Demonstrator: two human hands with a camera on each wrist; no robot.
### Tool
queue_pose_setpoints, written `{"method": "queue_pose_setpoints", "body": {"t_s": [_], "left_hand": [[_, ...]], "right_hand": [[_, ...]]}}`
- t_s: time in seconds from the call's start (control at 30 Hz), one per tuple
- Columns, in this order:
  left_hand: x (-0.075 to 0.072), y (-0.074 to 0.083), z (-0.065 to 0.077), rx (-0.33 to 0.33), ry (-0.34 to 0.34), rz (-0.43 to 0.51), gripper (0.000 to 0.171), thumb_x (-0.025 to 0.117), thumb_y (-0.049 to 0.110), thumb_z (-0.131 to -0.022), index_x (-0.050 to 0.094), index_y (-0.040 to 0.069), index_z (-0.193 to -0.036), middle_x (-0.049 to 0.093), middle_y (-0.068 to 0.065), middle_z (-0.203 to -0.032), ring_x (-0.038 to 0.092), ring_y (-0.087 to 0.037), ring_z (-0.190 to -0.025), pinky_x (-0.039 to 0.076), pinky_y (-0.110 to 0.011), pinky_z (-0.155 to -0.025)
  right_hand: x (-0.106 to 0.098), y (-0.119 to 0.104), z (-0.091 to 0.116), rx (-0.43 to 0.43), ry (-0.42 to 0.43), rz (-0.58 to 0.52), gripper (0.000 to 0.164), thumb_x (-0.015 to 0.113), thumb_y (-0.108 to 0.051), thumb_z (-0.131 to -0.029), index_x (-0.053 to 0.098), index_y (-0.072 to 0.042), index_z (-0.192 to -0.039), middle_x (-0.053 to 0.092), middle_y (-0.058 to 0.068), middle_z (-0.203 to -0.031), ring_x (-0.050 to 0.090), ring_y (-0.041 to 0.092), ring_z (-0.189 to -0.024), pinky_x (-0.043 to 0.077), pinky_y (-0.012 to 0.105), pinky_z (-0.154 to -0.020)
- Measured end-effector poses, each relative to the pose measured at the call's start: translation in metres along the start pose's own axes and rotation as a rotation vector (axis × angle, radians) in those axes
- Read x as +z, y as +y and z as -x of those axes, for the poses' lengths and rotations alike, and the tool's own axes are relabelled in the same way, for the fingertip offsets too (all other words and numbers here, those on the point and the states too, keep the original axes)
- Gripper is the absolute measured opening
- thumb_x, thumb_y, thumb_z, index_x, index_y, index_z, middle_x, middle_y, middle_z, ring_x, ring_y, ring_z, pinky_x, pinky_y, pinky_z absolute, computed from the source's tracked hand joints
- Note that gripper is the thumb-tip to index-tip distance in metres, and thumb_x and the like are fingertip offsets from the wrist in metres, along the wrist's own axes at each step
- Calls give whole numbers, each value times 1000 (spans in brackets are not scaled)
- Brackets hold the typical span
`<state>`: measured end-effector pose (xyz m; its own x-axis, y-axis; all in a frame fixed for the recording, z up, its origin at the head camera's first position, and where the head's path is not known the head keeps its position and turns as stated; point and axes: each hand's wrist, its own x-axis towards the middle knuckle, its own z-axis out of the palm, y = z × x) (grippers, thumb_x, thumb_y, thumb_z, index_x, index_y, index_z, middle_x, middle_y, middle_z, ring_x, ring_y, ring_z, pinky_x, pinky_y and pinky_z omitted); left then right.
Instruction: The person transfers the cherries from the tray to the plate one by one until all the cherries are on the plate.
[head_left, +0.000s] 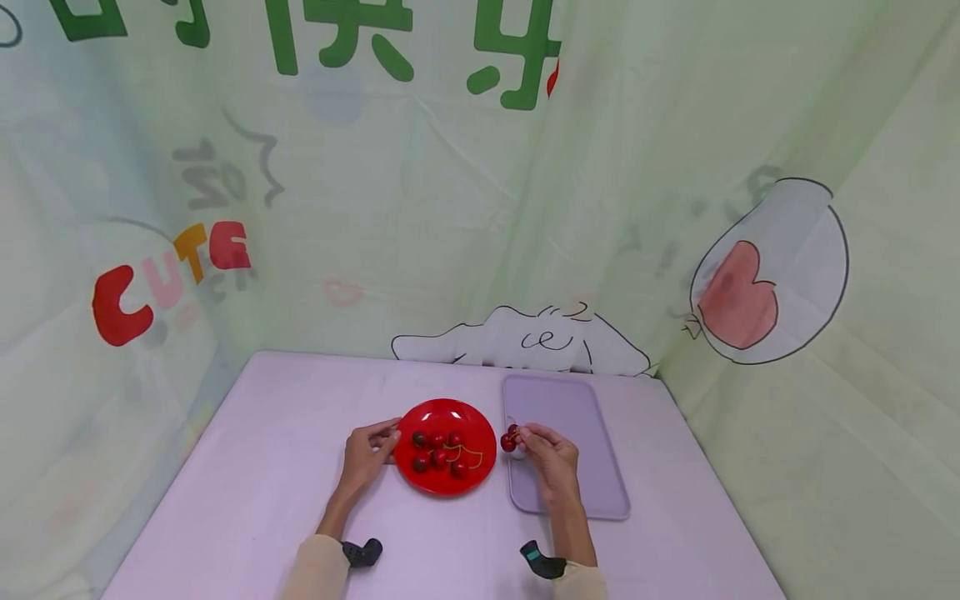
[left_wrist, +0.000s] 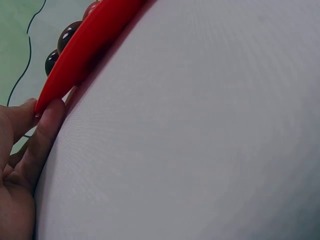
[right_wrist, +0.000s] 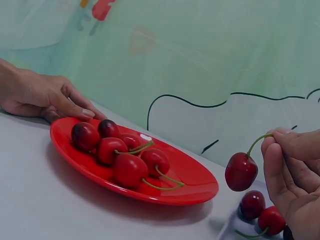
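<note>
A red plate (head_left: 480,471) with several dark red cherries (head_left: 439,458) on it sits mid-table, some with green stems. My left hand (head_left: 366,454) pinches the plate's left rim between thumb and fingers, seen close up in the left wrist view. To the right, my right hand (head_left: 552,467) holds a single cherry (right_wrist: 241,171) by its green stem, between thumb and fingertips. That cherry hangs just right of the plate, near the left edge of a pale purple tray (head_left: 606,475). Below it, more cherries (right_wrist: 252,204) lie on the tray, partly hidden by the right hand.
The table (head_left: 247,492) has a pale lilac top. Behind it and at both sides hangs a light green printed curtain (head_left: 337,208), reaching down to the table's back edge. Each wrist carries a small black device (head_left: 542,560).
</note>
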<state>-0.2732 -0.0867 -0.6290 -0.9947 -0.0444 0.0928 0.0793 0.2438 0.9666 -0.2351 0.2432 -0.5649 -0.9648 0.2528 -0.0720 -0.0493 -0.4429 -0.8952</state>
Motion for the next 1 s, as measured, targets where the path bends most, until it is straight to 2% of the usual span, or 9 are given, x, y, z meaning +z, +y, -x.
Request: {"method": "queue_pose_setpoints", "body": {"t_s": [0.2, 0.37, 0.67, 0.8, 1.0], "left_hand": [[0, -2, 1, 6, -7, -5, 34, 73, 6, -104, 75, 6, -138, 76, -19, -115, 69, -13, -82, 62, -15, -67], [-1, -3, 1, 4, -3, 4, 34, 73, 6, -104, 76, 5, -138, 76, -19, -115, 71, -15, -81, 62, -15, -67], [-1, -1, 0, 8, -5, 3, 34, 73, 7, -105, 76, 6, -138, 74, -18, -114, 67, -11, -80, 62, -15, -67], [-1, 0, 1, 7, -15, 7, 35, 73, 8, -105, 75, 6, -139, 74, -18, -115, 68, -12, -81, 62, -15, -68], [-1, -3, 0, 3, -13, -5, 35, 73, 9, -105, 75, 8, -140, 75, -17, -115, 69, -12, -83, 62, -15, -68]], "right_hand": [[15, 4, 4, 18, 3, 39, 12, 71, 8, -100, 81, 3, -103, 84, 3, -90, 81, 11, -78, 68, 24, -81], [28, 9, 4, 35, 6, 81, 10, 74, 5, -99, 80, 6, -107, 84, 1, -88, 80, 11, -77, 68, 24, -81], [38, 19, -3, 77, 27, 108, 18, 79, 1, -97, 77, 10, -112, 83, 4, -87, 79, 13, -76, 67, 21, -77], [41, 21, -6, 93, 31, 155, 24, 81, -2, -97, 75, 12, -116, 82, 3, -86, 78, 12, -78, 66, 19, -77], [45, 24, -10, 116, 12, 190, 32, 82, -4, -96, 73, 14, -121, 83, 5, -89, 79, 12, -79, 67, 21, -79]]}}
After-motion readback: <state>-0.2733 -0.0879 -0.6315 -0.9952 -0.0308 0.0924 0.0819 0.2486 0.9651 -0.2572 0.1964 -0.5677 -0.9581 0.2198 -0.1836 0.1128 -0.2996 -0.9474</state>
